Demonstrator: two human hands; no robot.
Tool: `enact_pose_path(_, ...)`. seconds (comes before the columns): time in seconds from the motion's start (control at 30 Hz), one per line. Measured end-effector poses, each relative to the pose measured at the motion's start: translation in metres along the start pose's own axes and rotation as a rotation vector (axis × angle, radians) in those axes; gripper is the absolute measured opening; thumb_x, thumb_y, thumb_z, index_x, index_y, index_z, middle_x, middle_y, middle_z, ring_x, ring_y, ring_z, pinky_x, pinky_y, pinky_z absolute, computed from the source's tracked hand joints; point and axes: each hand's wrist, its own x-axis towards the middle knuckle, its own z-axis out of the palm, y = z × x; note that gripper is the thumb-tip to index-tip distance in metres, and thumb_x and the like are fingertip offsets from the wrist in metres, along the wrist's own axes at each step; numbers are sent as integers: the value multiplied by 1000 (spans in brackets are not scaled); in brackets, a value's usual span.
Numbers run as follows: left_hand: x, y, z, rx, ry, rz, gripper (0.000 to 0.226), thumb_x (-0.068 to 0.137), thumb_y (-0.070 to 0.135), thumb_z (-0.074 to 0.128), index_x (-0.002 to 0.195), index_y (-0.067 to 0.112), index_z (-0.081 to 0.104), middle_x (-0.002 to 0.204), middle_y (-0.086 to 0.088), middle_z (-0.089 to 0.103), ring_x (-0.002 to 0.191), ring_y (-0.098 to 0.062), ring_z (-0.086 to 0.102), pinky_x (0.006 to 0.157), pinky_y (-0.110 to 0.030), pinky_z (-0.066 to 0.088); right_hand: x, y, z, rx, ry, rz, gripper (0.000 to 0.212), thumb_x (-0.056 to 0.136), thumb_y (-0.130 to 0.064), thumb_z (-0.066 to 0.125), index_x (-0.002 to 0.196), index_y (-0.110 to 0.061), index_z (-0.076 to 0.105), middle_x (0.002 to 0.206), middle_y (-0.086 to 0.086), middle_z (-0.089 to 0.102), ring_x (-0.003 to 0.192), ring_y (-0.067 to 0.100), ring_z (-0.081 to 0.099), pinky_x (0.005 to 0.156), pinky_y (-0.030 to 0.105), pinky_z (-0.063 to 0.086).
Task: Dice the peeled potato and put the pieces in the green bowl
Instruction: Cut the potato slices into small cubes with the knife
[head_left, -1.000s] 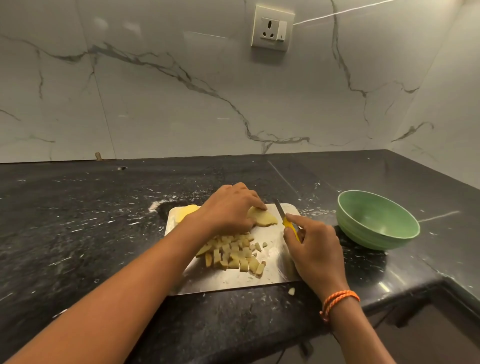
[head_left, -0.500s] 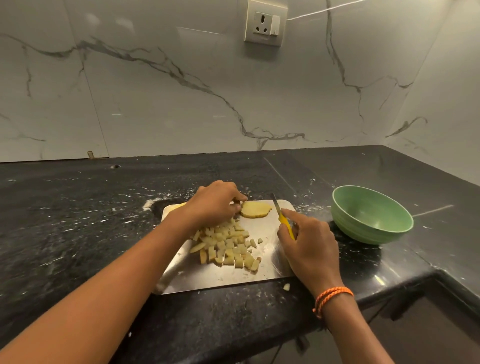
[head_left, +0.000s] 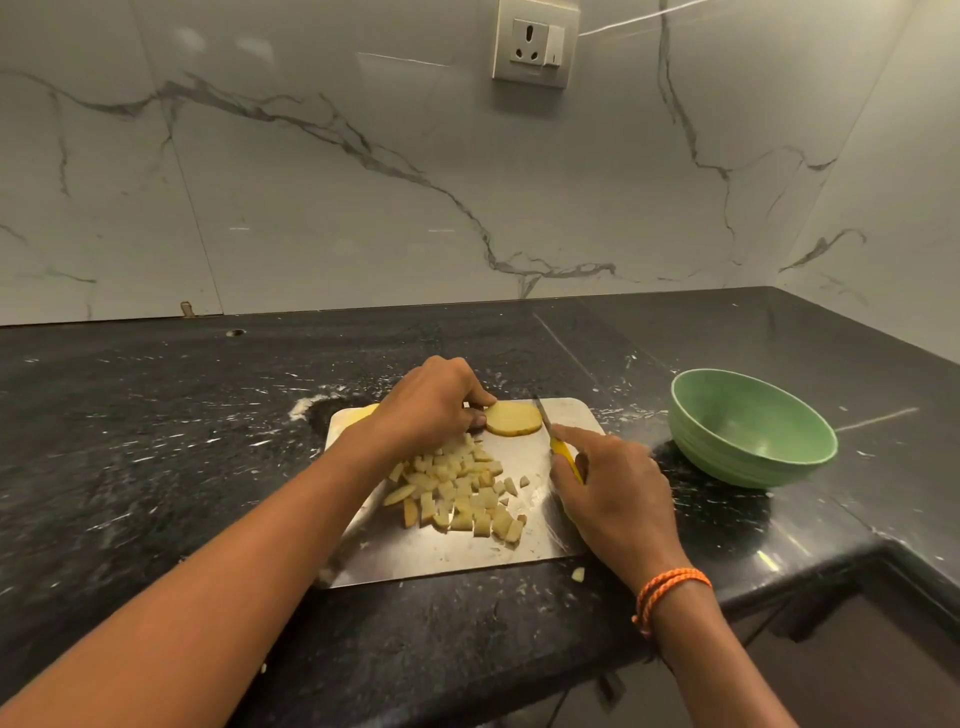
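**Asker:** Looking at the board, what is different from a moment ago?

**Describer:** One second back, the left hand (head_left: 434, 402) lay flat over the potato slice (head_left: 513, 419), hiding most of it. Now the fingers have drawn back to the slice's left edge, and the thumb and fingertips pinch it there, so nearly the whole round face shows. The slice lies flat at the far side of the steel cutting board (head_left: 524, 551).

**Asker:** And the other hand?

**Describer:** The right hand (head_left: 610, 491) grasps a yellow-handled knife (head_left: 558, 447), forefinger stretched along the spine. The blade tip rests just right of the slice, pointing away from the person. It has barely moved across the three views.

**Asker:** Where are the cut pieces?

**Describer:** A heap of potato dice (head_left: 460, 488) sits mid-board, nearer the person than the slice. One stray piece (head_left: 577, 573) lies on the black counter (head_left: 156, 467) just off the board's near right corner. The green bowl (head_left: 750, 428) stands right of the board, holding nothing.

**Asker:** So how far along is the work?

**Describer:** My reading: the slice is now exposed for cutting into strips. Another yellow piece peeks out behind the left wrist, so dicing seems unfinished, and no transfer to the bowl has begun.
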Motion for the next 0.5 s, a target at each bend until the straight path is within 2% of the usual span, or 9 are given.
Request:
enact_pose_path(0.1, -1, -2, -2, 0, 30, -1, 35, 93, 19, 81, 127, 23, 76, 118, 4, 78, 93, -10, 67, 88, -37, 61, 0, 1, -2, 0, 41, 25, 40, 97, -35, 58, 136, -32, 62, 82, -2, 70, 79, 20, 64, 66, 37, 54)
enact_pose_path(0.17, -2, 0, -1, 10, 50, 5, 34, 93, 19, 82, 126, 23, 77, 115, 4, 78, 87, -8, 66, 83, -35, 61, -1, 0, -1, -15, 18, -12, 40, 97, -34, 57, 137, -30, 61, 83, -1, 71, 77, 20, 64, 67, 39, 56)
enact_pose_path(0.23, -1, 1, 0, 11, 66, 5, 32, 92, 19, 82, 124, 23, 78, 114, 3, 79, 89, -10, 68, 87, -36, 62, -1, -2, -1, -43, -7, -51, 40, 97, -33, 57, 136, -28, 61, 80, -1, 70, 74, 19, 62, 65, 38, 54)
enact_pose_path(0.27, -1, 0, 1, 14, 78, 1, 31, 92, 21, 83, 122, 24, 79, 113, 4, 80, 93, -12, 69, 94, -40, 61, -1, -2, 0, -48, -4, -49, 39, 97, -32, 57, 135, -28, 62, 80, -1, 70, 75, 20, 62, 65, 37, 53)
enact_pose_path(0.3, 0, -1, 1, 31, 102, -2, 29, 92, 23, 83, 121, 26, 79, 111, 5, 80, 98, -14, 70, 106, -44, 55, -1, -1, -1, -57, 7, -41, 38, 97, -32, 56, 134, -28, 62, 80, 0, 70, 76, 21, 63, 65, 37, 51)
enact_pose_path(0.37, 0, -2, 2, 71, 148, 19, 27, 95, 25, 79, 122, 27, 79, 109, 6, 79, 99, -15, 69, 129, -45, 27, -1, -1, -1, -88, 62, -34, 36, 97, -31, 54, 131, -27, 63, 80, 2, 70, 76, 24, 63, 63, 38, 50)
enact_pose_path(0.4, 0, -1, 3, 74, 166, 34, 27, 97, 26, 76, 124, 27, 78, 113, 7, 78, 100, -13, 69, 130, -45, 16, -1, -1, 0, -101, 91, -42, 36, 96, -29, 53, 131, -26, 63, 79, 4, 70, 74, 26, 64, 62, 39, 51)
enact_pose_path(0.43, -3, 1, 3, 66, 174, 49, 29, 99, 29, 73, 128, 27, 76, 121, 8, 75, 106, -13, 68, 130, -45, 12, -2, -2, 0, -107, 109, -57, 36, 96, -28, 53, 131, -26, 62, 78, 5, 71, 72, 28, 64, 61, 41, 51)
enact_pose_path(0.5, -7, 8, 4, 74, 149, 66, 40, 99, 45, 71, 135, 28, 72, 136, 10, 68, 126, -15, 62, 130, -47, 13, -4, -3, 0, -119, 111, -102, 37, 96, -27, 55, 133, -27, 61, 79, 7, 73, 71, 28, 65, 59, 40, 50)
